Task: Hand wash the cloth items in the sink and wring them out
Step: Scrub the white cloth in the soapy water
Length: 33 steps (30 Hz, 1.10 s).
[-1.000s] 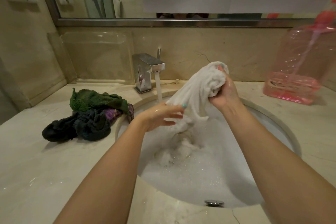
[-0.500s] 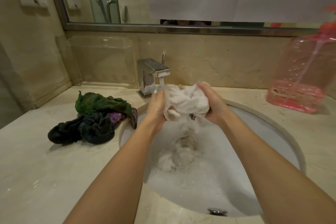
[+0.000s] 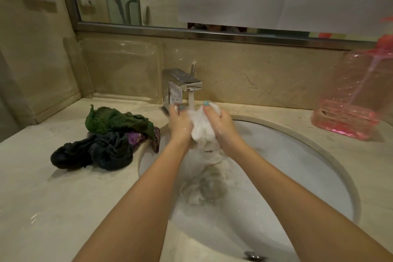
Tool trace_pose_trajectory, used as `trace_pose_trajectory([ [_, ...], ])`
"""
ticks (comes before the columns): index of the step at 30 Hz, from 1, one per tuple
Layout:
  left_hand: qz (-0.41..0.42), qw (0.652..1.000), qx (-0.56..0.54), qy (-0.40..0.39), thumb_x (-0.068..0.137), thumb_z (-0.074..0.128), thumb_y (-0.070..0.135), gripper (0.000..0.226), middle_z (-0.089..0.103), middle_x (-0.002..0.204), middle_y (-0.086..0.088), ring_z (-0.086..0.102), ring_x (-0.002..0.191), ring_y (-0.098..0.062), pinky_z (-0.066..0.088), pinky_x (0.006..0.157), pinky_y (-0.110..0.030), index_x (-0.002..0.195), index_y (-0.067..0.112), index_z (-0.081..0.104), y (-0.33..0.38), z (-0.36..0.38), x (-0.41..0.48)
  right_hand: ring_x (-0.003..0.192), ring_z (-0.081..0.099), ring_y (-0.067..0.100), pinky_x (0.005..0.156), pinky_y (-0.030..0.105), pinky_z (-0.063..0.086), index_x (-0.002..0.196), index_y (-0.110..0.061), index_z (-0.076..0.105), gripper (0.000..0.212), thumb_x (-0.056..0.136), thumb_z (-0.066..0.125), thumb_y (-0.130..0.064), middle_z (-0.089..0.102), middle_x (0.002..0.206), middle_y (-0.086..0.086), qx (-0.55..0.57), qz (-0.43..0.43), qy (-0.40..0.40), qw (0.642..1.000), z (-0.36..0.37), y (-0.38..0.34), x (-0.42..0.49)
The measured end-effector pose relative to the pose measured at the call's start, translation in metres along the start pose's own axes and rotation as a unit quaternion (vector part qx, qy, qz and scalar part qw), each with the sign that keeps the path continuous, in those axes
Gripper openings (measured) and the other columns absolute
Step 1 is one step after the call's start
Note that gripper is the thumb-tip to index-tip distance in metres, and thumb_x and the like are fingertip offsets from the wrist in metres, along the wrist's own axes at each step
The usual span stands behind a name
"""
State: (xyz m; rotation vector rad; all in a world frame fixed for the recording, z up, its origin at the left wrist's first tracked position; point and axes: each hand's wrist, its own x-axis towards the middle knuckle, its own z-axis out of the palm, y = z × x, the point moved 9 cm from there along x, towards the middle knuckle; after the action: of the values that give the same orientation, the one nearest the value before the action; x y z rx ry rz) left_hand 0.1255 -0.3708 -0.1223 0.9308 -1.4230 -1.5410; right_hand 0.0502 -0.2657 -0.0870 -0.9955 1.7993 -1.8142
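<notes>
Above the soapy sink (image 3: 319, 141), your left hand (image 3: 179, 122) and right hand (image 3: 220, 122) clasp the bunched white cloth (image 3: 202, 128) in curled fingers directly under the running tap (image 3: 184, 83), where a hard wring could spray water over the far counter (image 3: 261, 110).

Cloth pile (image 3: 106, 140) lies left of the sink (image 3: 302, 151), jug (image 3: 357, 95) right, faucet (image 3: 180, 83) behind.

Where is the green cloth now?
Head view: the green cloth lies on the counter, left of the sink, piled against the dark cloths.
</notes>
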Motion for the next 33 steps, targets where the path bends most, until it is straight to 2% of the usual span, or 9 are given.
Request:
trace_pose_trajectory([
  [3, -0.076, 0.995, -0.065, -0.028, 0.098, 0.043, 0.031, 0.018, 0.059, 0.095, -0.012, 0.059, 0.081, -0.023, 0.051, 0.067, -0.029, 0.098, 0.017, 0.054, -0.019, 0.003, 0.006, 0.066, 0.062, 0.020, 0.062, 0.030, 0.047, 0.072, -0.014, 0.060, 0.039, 0.102, 0.044, -0.034, 0.064, 0.066, 0.001, -0.094, -0.027, 0.022, 0.995, 0.011, -0.004, 0.003],
  [6, -0.009, 1.000, 0.012, -0.018, 0.102, 0.041, 0.028, 0.028, 0.059, 0.082, -0.007, 0.057, 0.078, -0.025, 0.048, 0.072, -0.035, 0.080, 0.018, 0.054, 0.001, 0.011, -0.022, 0.068, 0.051, 0.024, 0.062, 0.033, 0.037, 0.062, -0.017, 0.048, 0.045, 0.102, 0.042, -0.038, 0.055, 0.065, 0.002, -0.157, 0.022, 0.147, 0.976, -0.017, 0.008, 0.016],
  [10, 0.072, 0.991, 0.106, -0.026, 0.102, 0.040, 0.032, 0.039, 0.059, 0.078, -0.004, 0.056, 0.078, -0.025, 0.045, 0.073, -0.034, 0.066, 0.020, 0.049, 0.023, 0.025, -0.043, 0.064, 0.055, 0.020, 0.060, 0.030, 0.042, 0.065, -0.018, 0.053, 0.040, 0.099, 0.045, -0.038, 0.060, 0.064, 0.000, -0.112, 0.044, 0.134, 0.984, -0.031, 0.022, 0.010],
  [14, 0.012, 0.998, 0.052, 0.016, 0.104, 0.038, 0.027, 0.033, 0.057, 0.079, -0.006, 0.053, 0.081, -0.025, 0.040, 0.071, -0.033, 0.077, 0.015, 0.054, 0.015, 0.002, -0.018, 0.052, 0.050, 0.018, 0.053, 0.027, 0.038, 0.058, -0.016, 0.052, 0.036, 0.094, 0.047, -0.018, 0.053, 0.052, 0.003, -0.098, 0.010, 0.056, 0.994, -0.002, 0.017, -0.006],
  [21, -0.054, 0.997, 0.056, -0.017, 0.103, 0.040, 0.025, 0.030, 0.067, 0.108, -0.012, 0.063, 0.099, -0.030, 0.053, 0.090, -0.040, 0.109, 0.010, 0.065, -0.003, -0.004, -0.009, 0.060, 0.051, 0.017, 0.058, 0.030, 0.040, 0.060, -0.012, 0.056, 0.037, 0.094, 0.055, -0.025, 0.056, 0.059, 0.010, -0.145, -0.048, 0.043, 0.987, 0.007, 0.009, 0.000],
  [24, -0.030, 0.990, 0.085, -0.105, 0.103, 0.038, 0.027, 0.030, 0.064, 0.090, -0.005, 0.060, 0.083, -0.023, 0.049, 0.072, -0.031, 0.093, 0.013, 0.063, 0.006, 0.025, -0.029, 0.064, 0.053, 0.017, 0.062, 0.030, 0.040, 0.062, -0.016, 0.054, 0.036, 0.097, 0.052, -0.025, 0.059, 0.064, 0.003, -0.122, -0.011, 0.096, 0.988, -0.025, 0.018, 0.013],
  [26, -0.018, 0.987, 0.095, -0.125, 0.104, 0.037, 0.030, 0.027, 0.063, 0.092, -0.005, 0.060, 0.088, -0.024, 0.047, 0.074, -0.032, 0.090, 0.017, 0.056, 0.008, 0.033, -0.036, 0.065, 0.052, 0.018, 0.061, 0.030, 0.038, 0.067, -0.012, 0.053, 0.037, 0.099, 0.049, -0.030, 0.055, 0.066, 0.005, -0.121, -0.003, 0.111, 0.986, -0.039, 0.021, 0.015],
  [29, -0.008, 0.992, 0.079, -0.099, 0.105, 0.037, 0.031, 0.024, 0.061, 0.106, -0.009, 0.055, 0.093, -0.022, 0.042, 0.078, -0.031, 0.105, 0.015, 0.055, 0.004, 0.017, -0.026, 0.061, 0.040, 0.014, 0.057, 0.029, 0.032, 0.076, -0.012, 0.046, 0.037, 0.102, 0.043, -0.039, 0.041, 0.066, 0.002, -0.109, 0.013, 0.139, 0.984, -0.053, 0.022, 0.014],
  [33, 0.050, 0.972, 0.227, -0.036, 0.106, 0.029, 0.035, 0.037, 0.059, 0.103, -0.010, 0.054, 0.099, -0.029, 0.038, 0.077, -0.034, 0.108, 0.012, 0.059, 0.008, -0.014, -0.011, 0.077, 0.053, 0.008, 0.068, 0.021, 0.042, 0.094, -0.014, 0.058, 0.038, 0.102, 0.038, -0.046, 0.058, 0.087, -0.002, -0.095, 0.009, 0.115, 0.989, -0.061, 0.016, 0.017],
])
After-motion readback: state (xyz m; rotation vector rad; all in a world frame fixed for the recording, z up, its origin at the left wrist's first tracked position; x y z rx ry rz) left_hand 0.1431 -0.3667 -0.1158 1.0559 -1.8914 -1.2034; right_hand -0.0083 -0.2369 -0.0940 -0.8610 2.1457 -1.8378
